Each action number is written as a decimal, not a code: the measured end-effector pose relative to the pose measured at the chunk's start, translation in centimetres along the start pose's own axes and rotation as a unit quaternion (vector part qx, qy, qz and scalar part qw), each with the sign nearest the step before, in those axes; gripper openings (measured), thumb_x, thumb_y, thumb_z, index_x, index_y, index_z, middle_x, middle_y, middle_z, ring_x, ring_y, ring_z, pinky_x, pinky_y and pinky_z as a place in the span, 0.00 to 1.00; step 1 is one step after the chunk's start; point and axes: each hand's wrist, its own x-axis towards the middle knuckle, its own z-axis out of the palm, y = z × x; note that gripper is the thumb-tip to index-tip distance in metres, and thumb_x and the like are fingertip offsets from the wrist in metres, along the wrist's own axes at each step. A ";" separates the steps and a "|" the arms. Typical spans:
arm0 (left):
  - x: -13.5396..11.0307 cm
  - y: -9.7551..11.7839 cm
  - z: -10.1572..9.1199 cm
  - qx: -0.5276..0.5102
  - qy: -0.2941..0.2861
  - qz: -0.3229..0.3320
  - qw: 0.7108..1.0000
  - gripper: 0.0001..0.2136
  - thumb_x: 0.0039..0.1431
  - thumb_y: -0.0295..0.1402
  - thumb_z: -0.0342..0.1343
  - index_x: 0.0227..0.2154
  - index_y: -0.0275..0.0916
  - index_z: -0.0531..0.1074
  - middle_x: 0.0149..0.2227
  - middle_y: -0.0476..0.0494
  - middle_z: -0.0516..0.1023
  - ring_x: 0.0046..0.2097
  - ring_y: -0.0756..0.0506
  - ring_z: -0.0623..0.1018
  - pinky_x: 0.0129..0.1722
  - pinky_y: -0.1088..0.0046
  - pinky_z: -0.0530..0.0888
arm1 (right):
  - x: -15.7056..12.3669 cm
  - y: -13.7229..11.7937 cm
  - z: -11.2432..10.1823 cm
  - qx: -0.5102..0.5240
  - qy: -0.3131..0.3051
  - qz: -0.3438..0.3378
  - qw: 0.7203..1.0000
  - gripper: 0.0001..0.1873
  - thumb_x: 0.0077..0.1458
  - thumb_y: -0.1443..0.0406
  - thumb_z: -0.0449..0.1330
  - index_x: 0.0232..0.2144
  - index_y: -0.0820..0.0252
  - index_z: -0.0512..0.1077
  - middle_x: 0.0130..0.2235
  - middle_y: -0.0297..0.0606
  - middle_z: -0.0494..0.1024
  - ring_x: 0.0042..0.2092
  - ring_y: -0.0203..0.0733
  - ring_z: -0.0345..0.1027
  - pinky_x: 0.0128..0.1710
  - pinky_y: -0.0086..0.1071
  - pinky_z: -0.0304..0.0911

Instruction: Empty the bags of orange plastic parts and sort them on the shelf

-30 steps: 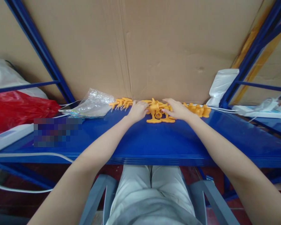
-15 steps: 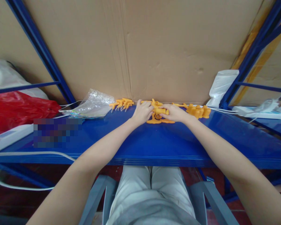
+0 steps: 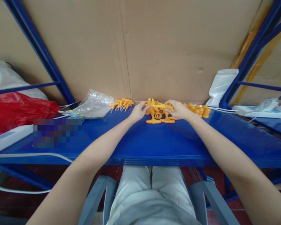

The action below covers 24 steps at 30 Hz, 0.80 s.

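Note:
A cluster of orange plastic corkscrews [image 3: 158,116] with T-shaped handles and hollow, round-mouthed bodies lies piled at the back middle of the blue table [image 3: 154,140]. Across the top of the pile rests one orange corkscrew [image 3: 164,106] on its side. My right hand [image 3: 178,110] has thumb and fingers around its right end. At the pile's left edge is my left hand [image 3: 138,112], thumb and fingers apart beside the handles. Several orange handles with bare metal spirals [image 3: 123,103] lie further left. Orange sleeve-like parts [image 3: 200,111] stand in a row to the right.
A clear plastic bag [image 3: 93,104] and a red bag [image 3: 23,111] lie on the left. White cables and a power strip [image 3: 259,112] run along the right, near a white packet [image 3: 222,87]. Cardboard [image 3: 166,53] and blue rack posts [image 3: 41,50] stand behind.
My hands have drawn apart, the left one leftward and the right one rightward. The corkscrew between them has moved back and right and now lies across the pile.

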 end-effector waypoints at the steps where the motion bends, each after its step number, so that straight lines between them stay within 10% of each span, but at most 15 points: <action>1: 0.0 0.0 0.1 -0.018 -0.009 0.006 1.000 0.07 0.63 0.32 0.57 0.42 0.37 0.73 0.38 0.42 0.83 0.41 0.45 0.82 0.45 0.67 0.78 | 0.0 0.1 0.1 -0.002 -0.002 0.000 1.000 0.14 0.56 0.63 0.59 0.45 0.59 0.75 0.46 0.46 0.81 0.46 0.51 0.75 0.48 0.43 0.69; 18: -0.6 5.1 0.5 -0.200 -0.038 -0.178 0.963 0.11 0.67 0.27 0.54 0.27 0.37 0.65 0.23 0.48 0.77 0.22 0.51 0.76 0.31 0.74 0.76 | 0.0 -2.3 -1.6 -0.242 -0.026 -0.001 0.970 0.12 0.62 0.63 0.53 0.45 0.60 0.72 0.46 0.51 0.80 0.50 0.56 0.70 0.47 0.42 0.57; 24: -0.6 4.7 0.1 -0.219 -0.066 -0.152 0.961 0.10 0.69 0.28 0.52 0.28 0.37 0.65 0.23 0.49 0.76 0.22 0.52 0.75 0.32 0.72 0.76 | -0.1 -2.0 -1.4 -0.221 -0.027 -0.019 0.975 0.14 0.62 0.63 0.54 0.46 0.62 0.72 0.46 0.52 0.80 0.50 0.56 0.71 0.48 0.42 0.57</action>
